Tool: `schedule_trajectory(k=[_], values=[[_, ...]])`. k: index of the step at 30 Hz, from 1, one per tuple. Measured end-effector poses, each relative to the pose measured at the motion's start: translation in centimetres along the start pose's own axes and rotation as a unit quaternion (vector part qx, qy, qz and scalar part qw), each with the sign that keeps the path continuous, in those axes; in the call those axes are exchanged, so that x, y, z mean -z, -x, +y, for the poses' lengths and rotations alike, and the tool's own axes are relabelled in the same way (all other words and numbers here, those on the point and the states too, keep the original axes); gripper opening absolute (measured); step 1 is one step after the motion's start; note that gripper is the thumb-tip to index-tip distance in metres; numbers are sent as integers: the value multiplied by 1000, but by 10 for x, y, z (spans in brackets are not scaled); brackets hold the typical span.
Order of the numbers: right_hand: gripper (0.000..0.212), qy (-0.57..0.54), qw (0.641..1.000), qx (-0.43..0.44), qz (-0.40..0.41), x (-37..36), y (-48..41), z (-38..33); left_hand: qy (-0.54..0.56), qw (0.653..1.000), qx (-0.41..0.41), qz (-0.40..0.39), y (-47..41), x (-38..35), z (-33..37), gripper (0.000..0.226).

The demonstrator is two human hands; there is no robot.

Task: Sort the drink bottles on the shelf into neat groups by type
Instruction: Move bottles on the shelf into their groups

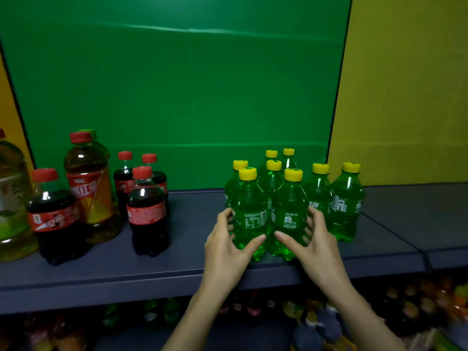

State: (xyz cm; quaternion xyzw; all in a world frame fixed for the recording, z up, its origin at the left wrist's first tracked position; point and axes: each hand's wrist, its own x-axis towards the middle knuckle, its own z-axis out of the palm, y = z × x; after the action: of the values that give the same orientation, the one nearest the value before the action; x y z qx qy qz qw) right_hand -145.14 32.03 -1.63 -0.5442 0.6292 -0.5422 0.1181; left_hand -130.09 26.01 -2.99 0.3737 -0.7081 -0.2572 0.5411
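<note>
Left hand [229, 239] curls round the front-left green bottle [249, 211], and right hand [316, 239] curls round the front-right green bottle [290, 214] beside it. More green bottles [319, 193] crowd close behind. Cola bottles [147, 211] and tea bottles [91, 188] stand well apart at left on the dark shelf [190, 249]. Green wall [177, 97] behind.

Eight green bottles [249, 198], four cola bottles [147, 211], three tea bottles [91, 188]

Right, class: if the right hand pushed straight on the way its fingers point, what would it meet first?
The right hand grips the front right green Sprite bottle, so that comes first; past it, probably the green Sprite bottle behind, though depth is unclear.
</note>
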Motion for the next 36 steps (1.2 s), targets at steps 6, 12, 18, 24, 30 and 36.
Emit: schedule_trajectory(k=[6,12,18,24,30,36], values=[[95,64,996,13,64,-15,-5,3,-42,999,-11,28,-7,-10,-1,74],[89,117,991,4,64,-25,-15,6,-71,997,12,31,-19,-15,-5,75],[82,148,989,-6,19,-24,-16,9,-98,995,13,23,-17,-12,-5,70],[69,123,992,30,25,-12,3,5,-91,992,-52,73,9,44,-8,36],[33,37,982,170,76,-35,14,-40,-106,979,-47,169,32,145,-3,5],[28,-114,967,220,-59,-108,22,-110,-119,966,-48,223,21,243,-15,4]])
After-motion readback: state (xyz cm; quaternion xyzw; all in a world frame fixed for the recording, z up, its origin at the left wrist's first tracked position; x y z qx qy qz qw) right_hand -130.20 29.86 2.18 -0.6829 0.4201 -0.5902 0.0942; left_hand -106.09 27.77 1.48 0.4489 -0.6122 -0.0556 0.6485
